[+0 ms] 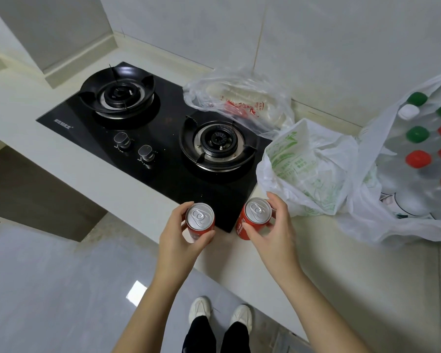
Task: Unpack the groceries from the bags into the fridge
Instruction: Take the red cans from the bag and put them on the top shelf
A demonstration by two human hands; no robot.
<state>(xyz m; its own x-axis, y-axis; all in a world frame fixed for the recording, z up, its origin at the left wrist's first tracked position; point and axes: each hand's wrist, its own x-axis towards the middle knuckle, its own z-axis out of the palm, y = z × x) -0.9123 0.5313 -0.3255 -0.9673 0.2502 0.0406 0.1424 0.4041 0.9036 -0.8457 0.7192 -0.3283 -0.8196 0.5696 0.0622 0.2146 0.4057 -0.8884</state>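
Note:
My left hand grips a red drink can with a silver top, held upright over the counter's front edge. My right hand grips a second red can, tilted slightly left, just beside the hob's near corner. A white bag with green print lies crumpled right of the right hand, touching its fingertips. A clear bag with red print sits behind the hob. A large clear bag at the far right holds several bottles with red, green and white caps. No fridge is in view.
A black two-burner gas hob with two knobs is set into the pale counter. The counter's edge runs diagonally; below it lies grey tiled floor. My white shoes stand close to the counter. Tiled walls rise behind.

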